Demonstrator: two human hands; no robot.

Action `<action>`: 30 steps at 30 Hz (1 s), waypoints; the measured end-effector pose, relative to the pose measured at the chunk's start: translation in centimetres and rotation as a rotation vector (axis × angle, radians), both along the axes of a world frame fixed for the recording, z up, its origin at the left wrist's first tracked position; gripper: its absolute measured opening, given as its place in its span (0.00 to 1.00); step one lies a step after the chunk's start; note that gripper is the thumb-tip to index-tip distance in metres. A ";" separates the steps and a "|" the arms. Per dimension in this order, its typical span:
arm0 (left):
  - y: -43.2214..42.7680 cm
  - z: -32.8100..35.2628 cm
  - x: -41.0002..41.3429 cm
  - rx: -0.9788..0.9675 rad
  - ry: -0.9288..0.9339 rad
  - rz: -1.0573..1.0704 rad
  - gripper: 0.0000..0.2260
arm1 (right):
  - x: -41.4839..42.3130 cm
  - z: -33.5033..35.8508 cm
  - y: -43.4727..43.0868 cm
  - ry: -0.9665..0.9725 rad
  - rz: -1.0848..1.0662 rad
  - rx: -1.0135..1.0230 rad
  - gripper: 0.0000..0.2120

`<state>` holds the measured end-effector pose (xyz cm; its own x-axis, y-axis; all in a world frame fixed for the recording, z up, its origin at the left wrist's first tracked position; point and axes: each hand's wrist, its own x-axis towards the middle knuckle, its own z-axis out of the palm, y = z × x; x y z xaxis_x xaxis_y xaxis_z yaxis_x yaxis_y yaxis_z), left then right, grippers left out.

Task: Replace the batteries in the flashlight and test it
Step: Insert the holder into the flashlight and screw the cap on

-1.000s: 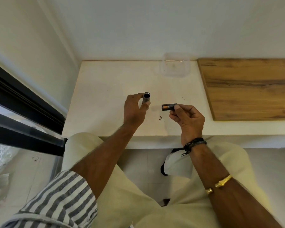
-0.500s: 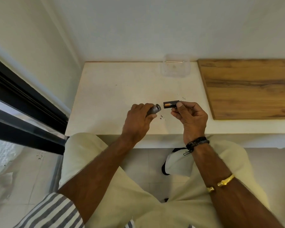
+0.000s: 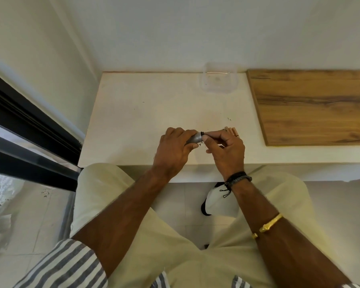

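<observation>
White surface point(image 3: 146, 113) fills the corner, with a wooden board point(image 3: 312, 104) on its right and a clear plastic container point(image 3: 217, 88) at the far edge. Over the near edge the left hand point(image 3: 172, 151) wraps the grey flashlight point(image 3: 195, 138), open end rightward, seemingly so the right hand point(image 3: 227, 150) can feed in its pinched battery point(image 3: 202, 133), mostly hidden by fingers.

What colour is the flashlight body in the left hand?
The flashlight is silver-grey; head view shows it.
</observation>
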<state>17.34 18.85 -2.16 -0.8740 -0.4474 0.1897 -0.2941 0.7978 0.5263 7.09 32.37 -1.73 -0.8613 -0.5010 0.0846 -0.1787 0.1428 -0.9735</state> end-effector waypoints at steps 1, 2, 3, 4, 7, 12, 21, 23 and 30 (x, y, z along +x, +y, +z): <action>0.0 0.0 0.0 0.007 -0.005 0.003 0.14 | 0.0 -0.1 0.0 0.009 -0.001 0.014 0.06; 0.0 -0.1 0.0 0.015 -0.011 0.006 0.14 | -0.1 -0.3 -0.1 0.015 -0.003 0.025 0.06; -0.1 -0.1 0.0 0.023 -0.015 0.010 0.14 | -0.3 -0.5 0.0 0.011 -0.015 0.032 0.06; -0.1 -0.2 0.0 0.033 -0.017 0.014 0.14 | -0.7 -0.7 0.0 -0.006 -0.042 0.035 0.06; -0.3 -0.3 0.1 0.066 -0.023 0.025 0.13 | -2.8 -1.2 0.5 -0.036 -0.188 0.106 0.04; -0.5 -0.4 0.4 0.092 -0.013 0.023 0.13 | -6.2 -2.5 1.3 0.181 -0.213 0.505 0.13; -0.6 -0.7 0.3 0.099 -0.022 0.011 0.13 | -7.0 -3.8 0.2 0.333 -0.060 0.787 0.14; -0.7 -0.7 0.3 0.094 -0.021 0.007 0.13 | -6.8 -3.8 0.1 0.344 -0.068 0.781 0.12; -0.8 -0.8 0.3 0.069 -0.027 0.006 0.14 | -4.2 -1.7 -0.5 0.224 -0.087 0.340 0.11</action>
